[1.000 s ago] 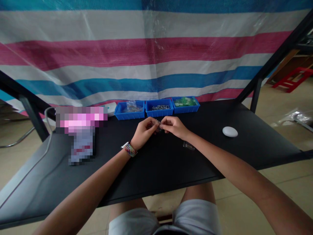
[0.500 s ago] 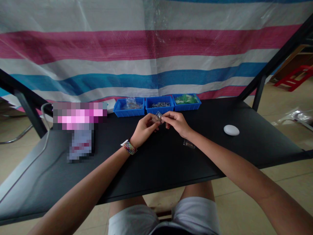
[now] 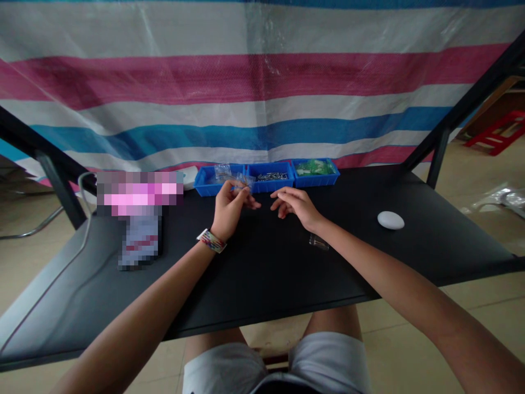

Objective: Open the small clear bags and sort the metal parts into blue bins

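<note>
While the right hand [image 3: 296,205] rests spread, the left hand [image 3: 228,210] pinches, seemingly, a clear bag [image 3: 242,180].

The black surface [image 3: 254,273] carries three blue bins [image 3: 267,176] along its far edge, a white oval object [image 3: 390,220], a small clear piece [image 3: 319,242] and a white cable [image 3: 84,219].

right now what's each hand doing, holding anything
Left hand: closed on a small clear bag, just in front of the left blue bin.
Right hand: open, holding nothing, over the black table.
</note>
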`<state>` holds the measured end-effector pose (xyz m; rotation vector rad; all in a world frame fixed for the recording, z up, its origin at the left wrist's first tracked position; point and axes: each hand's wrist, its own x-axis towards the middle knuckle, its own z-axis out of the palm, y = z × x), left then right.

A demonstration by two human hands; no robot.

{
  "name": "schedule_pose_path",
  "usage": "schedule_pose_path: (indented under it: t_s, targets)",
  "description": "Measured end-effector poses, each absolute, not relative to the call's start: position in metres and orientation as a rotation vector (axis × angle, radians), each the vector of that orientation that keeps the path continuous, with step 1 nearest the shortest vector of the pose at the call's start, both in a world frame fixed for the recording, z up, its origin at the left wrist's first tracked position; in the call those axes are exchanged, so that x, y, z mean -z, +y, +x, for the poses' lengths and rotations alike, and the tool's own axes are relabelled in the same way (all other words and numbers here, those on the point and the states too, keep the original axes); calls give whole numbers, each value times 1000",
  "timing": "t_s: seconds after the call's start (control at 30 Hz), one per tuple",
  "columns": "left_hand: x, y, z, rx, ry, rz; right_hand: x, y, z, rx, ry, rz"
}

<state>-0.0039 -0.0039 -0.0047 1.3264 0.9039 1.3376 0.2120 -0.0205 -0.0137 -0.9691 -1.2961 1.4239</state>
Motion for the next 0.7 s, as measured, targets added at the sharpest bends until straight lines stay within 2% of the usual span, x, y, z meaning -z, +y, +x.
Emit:
schedule_pose_path:
  t_s: [0.3,0.7]
  targets:
    - [10,21,-27,-1507,1031,1153,9,-22,213,-1452,-1344,-970]
    - [5,20,-25,-1565,915,1103,11,-21,214,-1452,-1367,-957]
